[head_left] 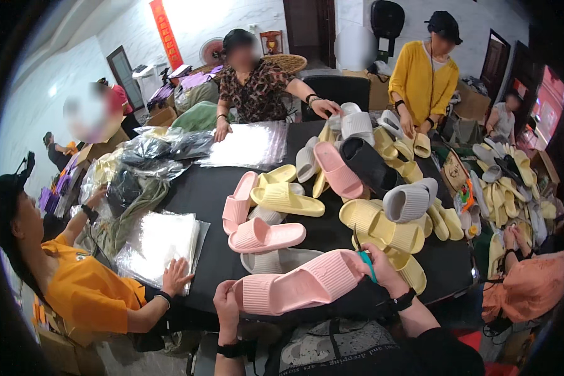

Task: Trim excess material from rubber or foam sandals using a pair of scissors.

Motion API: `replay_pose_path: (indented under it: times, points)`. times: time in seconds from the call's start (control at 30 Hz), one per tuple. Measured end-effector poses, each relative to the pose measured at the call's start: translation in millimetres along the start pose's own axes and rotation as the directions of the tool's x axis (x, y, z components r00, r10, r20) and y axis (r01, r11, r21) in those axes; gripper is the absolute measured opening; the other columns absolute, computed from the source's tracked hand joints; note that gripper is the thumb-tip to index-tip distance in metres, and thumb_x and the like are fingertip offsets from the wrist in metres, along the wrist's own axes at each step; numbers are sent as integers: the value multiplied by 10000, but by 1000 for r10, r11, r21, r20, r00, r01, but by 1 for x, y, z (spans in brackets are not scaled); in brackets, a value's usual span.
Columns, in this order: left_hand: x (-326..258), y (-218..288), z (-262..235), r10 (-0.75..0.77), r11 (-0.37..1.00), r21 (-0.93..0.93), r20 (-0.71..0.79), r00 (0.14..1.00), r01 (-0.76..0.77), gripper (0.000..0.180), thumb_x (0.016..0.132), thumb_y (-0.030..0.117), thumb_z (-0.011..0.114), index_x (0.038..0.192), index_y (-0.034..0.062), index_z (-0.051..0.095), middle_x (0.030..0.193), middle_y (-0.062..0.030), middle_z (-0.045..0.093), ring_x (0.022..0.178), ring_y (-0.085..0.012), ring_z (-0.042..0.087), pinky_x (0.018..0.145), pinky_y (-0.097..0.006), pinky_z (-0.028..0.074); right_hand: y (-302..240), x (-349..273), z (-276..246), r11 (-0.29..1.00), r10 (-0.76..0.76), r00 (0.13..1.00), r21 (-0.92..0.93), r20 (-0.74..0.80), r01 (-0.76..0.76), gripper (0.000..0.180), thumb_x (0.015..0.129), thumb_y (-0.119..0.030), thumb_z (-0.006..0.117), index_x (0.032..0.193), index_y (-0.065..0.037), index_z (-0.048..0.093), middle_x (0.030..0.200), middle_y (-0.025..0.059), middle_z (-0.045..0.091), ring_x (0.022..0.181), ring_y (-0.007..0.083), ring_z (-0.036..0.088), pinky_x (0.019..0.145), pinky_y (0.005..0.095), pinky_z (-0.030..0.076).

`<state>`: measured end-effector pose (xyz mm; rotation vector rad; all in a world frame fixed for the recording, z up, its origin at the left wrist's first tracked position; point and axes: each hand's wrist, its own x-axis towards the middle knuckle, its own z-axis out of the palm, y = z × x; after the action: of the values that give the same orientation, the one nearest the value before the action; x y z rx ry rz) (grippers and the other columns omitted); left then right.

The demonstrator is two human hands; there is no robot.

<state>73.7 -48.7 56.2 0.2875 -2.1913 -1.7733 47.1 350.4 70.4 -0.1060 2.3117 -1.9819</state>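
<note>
A pair of pink ribbed slide slippers [294,291] is held up in front of me, one strap toward each end. My left hand [227,306] is closed around the left end. My right hand [383,271] grips the right end and also has a teal loop-handled tool [368,266] with a thin dark tip in its fingers; it looks like small scissors. Just beyond lie a grey slipper [282,260], a pink slipper [266,235] and yellow slippers [382,227]. The fingers of my left hand are partly hidden behind the slippers.
The black table [197,250] carries a heap of grey, yellow, pink and black slippers. Clear plastic bags [160,247] lie at left under the hand of a person in orange. Two people work across the table. Another slipper pile [501,188] is at right.
</note>
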Motion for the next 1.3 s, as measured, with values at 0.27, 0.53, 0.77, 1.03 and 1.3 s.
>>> replay_pose_path:
  times: [0.27, 0.53, 0.77, 1.03, 1.3]
  points:
    - [4, -6, -2, -11, 1000, -17, 11, 1000, 11, 155, 880, -9, 449, 960, -36, 579, 880, -66, 605, 813, -135, 565, 751, -258, 463, -4, 0, 9, 988, 68, 997, 139, 25, -71, 474, 791, -137, 710, 1167, 12, 462, 947, 61, 576, 813, 113, 567, 710, 255, 488]
    - [4, -20, -10, -118, 974, -198, -17, 993, 113, 162, 895, 16, 478, 1036, -24, 548, 951, -69, 592, 869, -137, 565, 789, -267, 471, -4, 0, 16, 980, 111, 994, 166, -22, -106, 455, 750, -63, 685, 1148, 18, 479, 944, 51, 560, 829, 103, 542, 729, 238, 464]
    - [10, -12, -2, -166, 704, -698, 18, 986, 132, 316, 921, 134, 538, 1193, -17, 487, 1096, -110, 573, 976, -184, 580, 833, -311, 499, 11, -5, 21, 971, 50, 997, 238, -55, -36, 420, 765, -43, 675, 1134, 16, 485, 944, 48, 562, 811, 99, 554, 699, 243, 480]
    - [18, -21, -12, -218, 782, -596, 12, 976, 182, 262, 958, 159, 463, 1142, -22, 509, 1027, -117, 598, 922, -189, 598, 814, -314, 505, 1, -8, 25, 913, 204, 976, 346, 71, -216, 525, 743, -97, 717, 1169, 52, 449, 959, 81, 566, 838, 133, 566, 720, 271, 491]
    - [19, -26, -22, -273, 761, -592, 78, 959, 265, 264, 960, 169, 463, 1113, -38, 520, 1001, -121, 614, 891, -187, 611, 790, -309, 507, 5, -5, 31, 967, 116, 987, 213, 107, -137, 477, 749, -96, 712, 1140, 23, 467, 940, 57, 559, 826, 114, 552, 729, 252, 475]
